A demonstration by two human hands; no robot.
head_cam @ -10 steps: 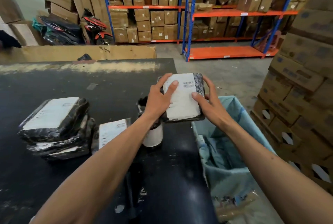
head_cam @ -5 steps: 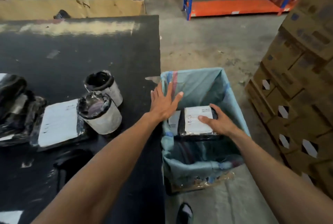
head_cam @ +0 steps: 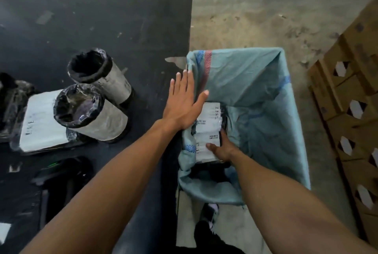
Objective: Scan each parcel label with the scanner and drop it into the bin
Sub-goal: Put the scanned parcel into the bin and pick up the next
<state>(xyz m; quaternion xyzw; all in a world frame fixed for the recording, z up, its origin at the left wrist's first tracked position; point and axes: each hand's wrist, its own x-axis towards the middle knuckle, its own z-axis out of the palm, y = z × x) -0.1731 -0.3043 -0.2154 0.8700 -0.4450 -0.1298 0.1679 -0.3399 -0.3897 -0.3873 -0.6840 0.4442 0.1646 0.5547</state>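
**Parcel set low in the sack-lined bin**

The right hand (head_cam: pixel 222 147) curled its fingers round the near end of the flat black-wrapped parcel with a white paper label (head_cam: pixel 207 145), apparently lowering it rather than tossing it. The parcel lay deep inside the blue-green woven-sack bin (head_cam: pixel 266 90), touching another labelled packet (head_cam: pixel 209 117). The left hand (head_cam: pixel 182 104), fingers straight and lightly spread, hovered at the bin's table-side rim, perhaps steadying the sack. Two black-lined grey cylindrical packages (head_cam: pixel 96 102) stood on the black table (head_cam: pixel 122 18).

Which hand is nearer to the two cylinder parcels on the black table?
Left. The left hand lies flat at the table edge, just right of the cylinder parcels. The right hand is farther right, down inside the bin, holding a flat parcel.
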